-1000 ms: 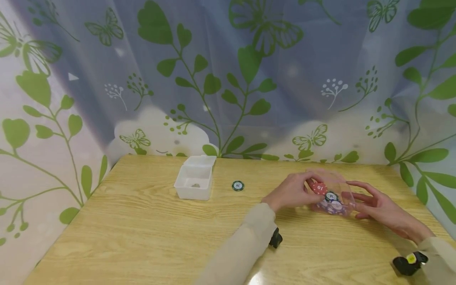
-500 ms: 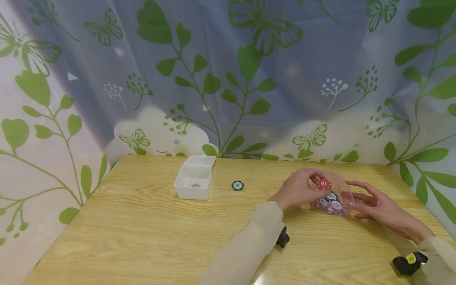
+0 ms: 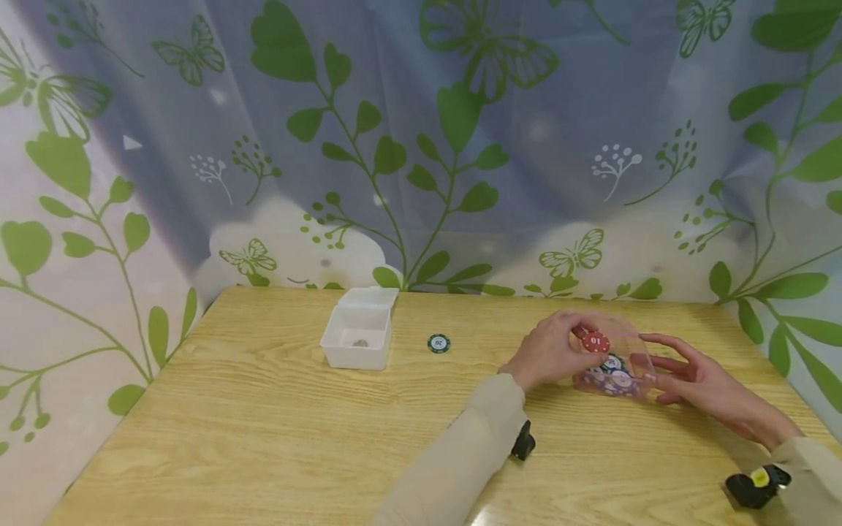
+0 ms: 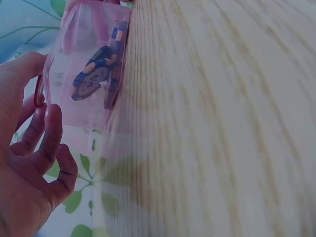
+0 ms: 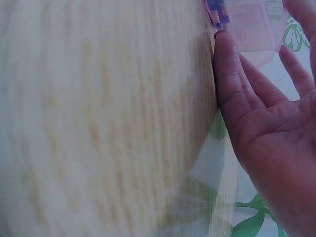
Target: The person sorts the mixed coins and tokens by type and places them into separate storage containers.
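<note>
**Inspector:** Two hands are recorded at the right half of the table (image 3: 263, 438). The clear tub (image 3: 625, 365) stands well in from the far edge and from the right edge. Open wood is noted to the left and toward the near edge; a white box (image 3: 358, 337) with its lid folded back sits near the far edge, and a green chip (image 3: 438, 342) lies apart, between box and tub.

**Clerk:** Grip states?

**Inspector:** The red chip (image 3: 595, 341) is pinched between thumb and fingertips of the left hand (image 3: 549, 349), held at the tub's open top, above the chips (image 3: 615, 376) heaped inside. The right hand (image 3: 697, 380) is laid against the tub's right wall with fingers nearly straight; nothing is enclosed by it. This is confirmed in the right wrist view, where the fingers (image 5: 232, 79) are seen extended beside the tub (image 5: 247, 24).

**Clerk:** Legible markings?

**Inspector:** "10" is read on the red chip, "20" on the green one. Markings on the chips in the tub cannot be made out.

**Clerk:** Change against the earlier frames?

**Inspector:** The red chip has been raised slightly from within the tub over the past second, with little shift in the last half. The right hand, box and green chip are unmoved.
</note>
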The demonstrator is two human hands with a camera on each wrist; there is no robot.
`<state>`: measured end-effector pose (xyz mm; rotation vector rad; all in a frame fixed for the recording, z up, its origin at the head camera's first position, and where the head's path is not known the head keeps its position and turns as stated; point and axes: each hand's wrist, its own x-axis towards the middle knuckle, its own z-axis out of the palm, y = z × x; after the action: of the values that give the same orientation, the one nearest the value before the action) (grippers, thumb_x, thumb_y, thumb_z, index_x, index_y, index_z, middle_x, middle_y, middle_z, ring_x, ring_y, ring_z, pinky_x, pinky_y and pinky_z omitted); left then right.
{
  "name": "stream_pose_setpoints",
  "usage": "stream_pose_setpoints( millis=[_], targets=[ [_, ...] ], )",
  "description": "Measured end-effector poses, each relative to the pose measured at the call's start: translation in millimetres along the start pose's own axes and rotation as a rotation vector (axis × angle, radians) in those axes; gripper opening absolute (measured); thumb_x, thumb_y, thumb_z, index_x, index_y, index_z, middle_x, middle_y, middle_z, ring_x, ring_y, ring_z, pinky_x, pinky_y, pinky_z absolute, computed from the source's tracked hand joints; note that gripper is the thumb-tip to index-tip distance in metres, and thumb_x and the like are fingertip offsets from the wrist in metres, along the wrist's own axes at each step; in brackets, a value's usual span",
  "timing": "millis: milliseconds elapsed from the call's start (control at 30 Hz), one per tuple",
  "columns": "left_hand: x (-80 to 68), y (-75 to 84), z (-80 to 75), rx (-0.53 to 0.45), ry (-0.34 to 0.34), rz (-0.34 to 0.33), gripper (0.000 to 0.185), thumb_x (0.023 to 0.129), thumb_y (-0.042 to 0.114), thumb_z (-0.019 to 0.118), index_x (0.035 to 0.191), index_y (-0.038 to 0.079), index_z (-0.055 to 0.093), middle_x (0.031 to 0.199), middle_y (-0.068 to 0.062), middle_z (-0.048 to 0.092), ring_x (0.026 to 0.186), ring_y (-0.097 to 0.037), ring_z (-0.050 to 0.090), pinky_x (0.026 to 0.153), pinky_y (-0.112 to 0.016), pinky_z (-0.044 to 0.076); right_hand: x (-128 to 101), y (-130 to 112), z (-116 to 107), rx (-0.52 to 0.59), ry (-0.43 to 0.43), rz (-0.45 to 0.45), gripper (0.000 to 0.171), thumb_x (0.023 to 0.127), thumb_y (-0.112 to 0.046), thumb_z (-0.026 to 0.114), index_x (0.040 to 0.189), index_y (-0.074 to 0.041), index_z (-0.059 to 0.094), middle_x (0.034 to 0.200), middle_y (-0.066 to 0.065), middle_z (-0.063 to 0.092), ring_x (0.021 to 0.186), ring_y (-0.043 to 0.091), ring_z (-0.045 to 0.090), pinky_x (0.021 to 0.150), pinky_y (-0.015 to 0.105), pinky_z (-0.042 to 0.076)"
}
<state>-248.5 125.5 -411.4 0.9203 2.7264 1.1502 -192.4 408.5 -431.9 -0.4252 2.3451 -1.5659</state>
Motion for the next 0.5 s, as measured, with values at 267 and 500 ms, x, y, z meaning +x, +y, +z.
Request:
stream_pose_setpoints(
  millis=[267,500],
  targets=[
    [0.0,0.2,0.8,0.018,-0.003,-0.012,0.039,0.088,0.048,0.077,0.122,0.031,0.067,0.127,0.013,0.06,0.11,-0.003,0.056,0.082,-0.02,0.047,-0.3,-0.5,0.2,0.014,-0.005,0.001,0.059,0.108,-0.006,0.049,0.159,-0.024,0.026,0.133,-0.034,0.057,0.111,-0.004,0.066,0.081,0.032,0.06],
    [-0.7,-2.1,0.9,-0.009,-0.011,0.005,0.04,0.09,0.046,0.075,0.124,0.027,0.067,0.112,0.015,0.059,0.098,-0.003,0.055,0.076,-0.02,0.043,0.0,0.0,0.3,0.028,-0.012,-0.005,0.058,0.108,-0.006,0.048,0.159,-0.024,0.026,0.134,-0.033,0.058,0.112,-0.005,0.065,0.081,0.032,0.06]
  ],
)
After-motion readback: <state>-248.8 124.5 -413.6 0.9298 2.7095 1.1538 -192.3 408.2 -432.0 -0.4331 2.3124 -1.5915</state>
